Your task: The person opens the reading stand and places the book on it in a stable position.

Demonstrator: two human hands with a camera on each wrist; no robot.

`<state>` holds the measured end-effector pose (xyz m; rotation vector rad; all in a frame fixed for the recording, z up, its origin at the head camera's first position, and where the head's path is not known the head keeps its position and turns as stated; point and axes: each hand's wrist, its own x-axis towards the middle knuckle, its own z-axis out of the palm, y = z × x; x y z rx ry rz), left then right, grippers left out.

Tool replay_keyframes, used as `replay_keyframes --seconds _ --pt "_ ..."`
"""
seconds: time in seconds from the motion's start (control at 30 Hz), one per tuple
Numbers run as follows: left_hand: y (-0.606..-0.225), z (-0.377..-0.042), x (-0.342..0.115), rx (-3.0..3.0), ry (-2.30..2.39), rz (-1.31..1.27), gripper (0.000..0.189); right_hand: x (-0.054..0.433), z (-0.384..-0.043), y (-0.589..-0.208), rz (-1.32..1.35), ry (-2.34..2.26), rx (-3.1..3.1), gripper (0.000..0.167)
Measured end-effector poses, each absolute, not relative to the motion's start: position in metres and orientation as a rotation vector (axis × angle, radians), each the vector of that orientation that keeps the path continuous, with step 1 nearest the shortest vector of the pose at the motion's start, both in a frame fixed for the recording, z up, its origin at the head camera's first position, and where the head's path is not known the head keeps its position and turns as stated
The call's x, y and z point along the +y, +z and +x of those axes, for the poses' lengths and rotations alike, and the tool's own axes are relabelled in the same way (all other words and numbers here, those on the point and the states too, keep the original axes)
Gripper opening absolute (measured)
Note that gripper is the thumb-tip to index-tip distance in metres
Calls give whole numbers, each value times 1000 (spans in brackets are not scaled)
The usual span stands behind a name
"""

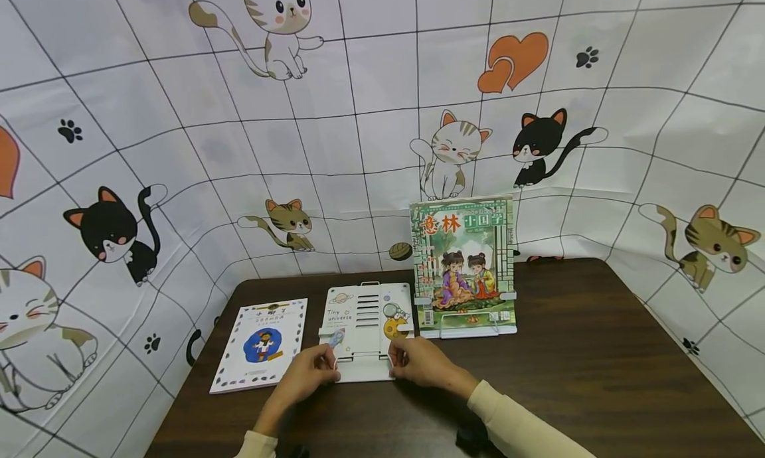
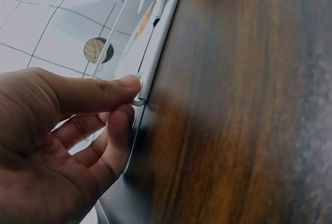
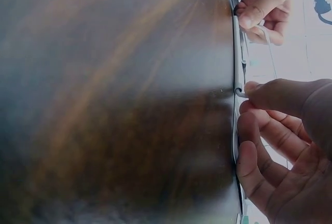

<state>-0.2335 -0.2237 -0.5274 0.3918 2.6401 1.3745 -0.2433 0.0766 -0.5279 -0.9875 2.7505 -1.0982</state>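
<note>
A white book stand printed "Tiny universe" lies folded flat on the table, with slots down its middle. My left hand pinches the left end of a white wire bracket at the stand's front edge, between thumb and fingertips. At the other end, my right hand pinches the same wire, its thumb and index finger meeting on the bent end. Seen from the right wrist, the wire spans between both hands and stands raised off the panel.
A white-covered book with a blue oval picture lies left of the stand. Just right of it, a green illustrated magazine leans upright on another white stand. Cat-printed sheeting hangs behind the dark wooden table.
</note>
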Motion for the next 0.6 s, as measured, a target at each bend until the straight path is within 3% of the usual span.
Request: replay_keyframes --seconds 0.37,0.6 --pt "-526 -231 -224 2624 1393 371 22 73 -240 -524 -892 -1072 2733 26" --pt "-530 -231 -234 2550 1414 357 17 85 -243 -517 -888 -1197 2618 14"
